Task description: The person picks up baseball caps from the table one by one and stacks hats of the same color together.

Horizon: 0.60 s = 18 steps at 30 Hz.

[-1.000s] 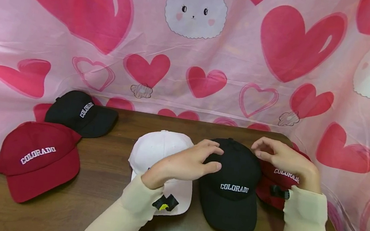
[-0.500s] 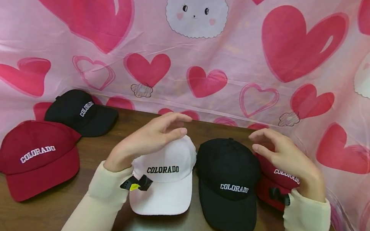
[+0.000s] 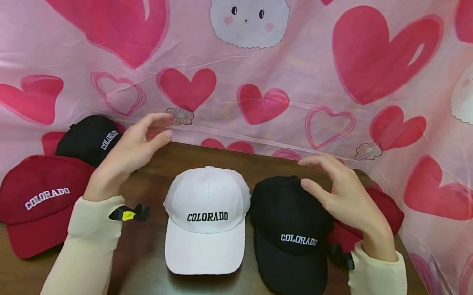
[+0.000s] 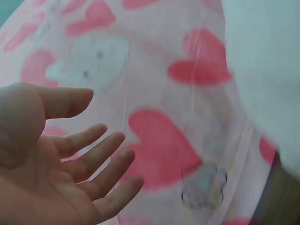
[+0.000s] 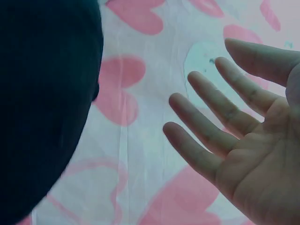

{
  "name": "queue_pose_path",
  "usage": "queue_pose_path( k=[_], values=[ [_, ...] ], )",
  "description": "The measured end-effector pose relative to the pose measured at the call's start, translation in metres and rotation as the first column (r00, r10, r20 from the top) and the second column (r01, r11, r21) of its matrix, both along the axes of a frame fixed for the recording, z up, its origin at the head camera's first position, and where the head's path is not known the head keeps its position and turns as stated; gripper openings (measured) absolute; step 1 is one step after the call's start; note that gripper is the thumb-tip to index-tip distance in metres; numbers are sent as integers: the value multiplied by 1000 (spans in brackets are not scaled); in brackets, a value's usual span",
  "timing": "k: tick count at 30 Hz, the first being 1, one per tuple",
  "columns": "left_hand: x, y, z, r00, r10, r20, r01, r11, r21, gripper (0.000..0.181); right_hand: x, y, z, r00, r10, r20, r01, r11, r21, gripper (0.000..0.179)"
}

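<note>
A white baseball cap lettered COLORADO stands at the table's middle, brim toward me. Close on its right sits a black cap with the same word in white. My left hand is raised to the left of the white cap, fingers loosely bent and holding nothing. In the left wrist view that hand is spread, and a blurred white surface fills the right side. My right hand hovers over the black cap's right side, partly overlapping it. The right wrist view shows its palm bare beside the dark cap.
A red cap and another black cap lie at the table's left, the latter partly behind my left hand. Another red cap sits at the right, partly hidden. A pink heart-printed curtain hangs round the wooden table.
My left hand has moved left, away from the black cap and past the white one, uncovering its lettering. My right hand has shifted slightly left over the black cap. The caps have stayed put.
</note>
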<state>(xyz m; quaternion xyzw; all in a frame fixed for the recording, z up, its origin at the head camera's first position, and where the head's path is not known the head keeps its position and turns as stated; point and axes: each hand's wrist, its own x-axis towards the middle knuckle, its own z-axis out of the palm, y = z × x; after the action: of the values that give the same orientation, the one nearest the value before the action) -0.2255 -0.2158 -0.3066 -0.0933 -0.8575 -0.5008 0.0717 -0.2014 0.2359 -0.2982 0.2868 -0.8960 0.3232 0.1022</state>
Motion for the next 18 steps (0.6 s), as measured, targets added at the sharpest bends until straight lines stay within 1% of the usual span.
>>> queue_pose_path(
  k=[2, 4, 7, 9, 12, 15, 18],
  values=[
    [-4, -16, -3, 998, 56, -4, -56, 998, 7, 61, 2, -6, 0, 1000, 18, -10, -18, 1000, -3, 50],
    [-8, -31, -7, 993, 114, -4, -114, 993, 16, 63, 3, -10, 0, 999, 29, -16, -29, 1000, -1, 51],
    [-13, -52, -15, 976, 216, -7, -216, 976, 28, 65, 5, -14, 0, 999, 40, -26, -40, 999, 3, 53],
    [-16, -64, -20, 957, 290, -4, -289, 956, 41, 65, 5, -16, -1, 998, 48, -28, -48, 999, 4, 53],
    [-21, -81, -30, 923, 384, 27, -385, 920, 70, 66, 7, -19, -1, 997, 67, -23, -67, 998, 4, 54],
    [-26, -97, -42, 887, 458, 59, -461, 882, 97, 67, 7, -23, -1, 996, 91, -18, -91, 996, 11, 53],
    [-30, -108, -55, 849, 525, 64, -529, 842, 108, 66, 8, -26, -1, 994, 110, -21, -110, 994, 21, 52]
  ],
)
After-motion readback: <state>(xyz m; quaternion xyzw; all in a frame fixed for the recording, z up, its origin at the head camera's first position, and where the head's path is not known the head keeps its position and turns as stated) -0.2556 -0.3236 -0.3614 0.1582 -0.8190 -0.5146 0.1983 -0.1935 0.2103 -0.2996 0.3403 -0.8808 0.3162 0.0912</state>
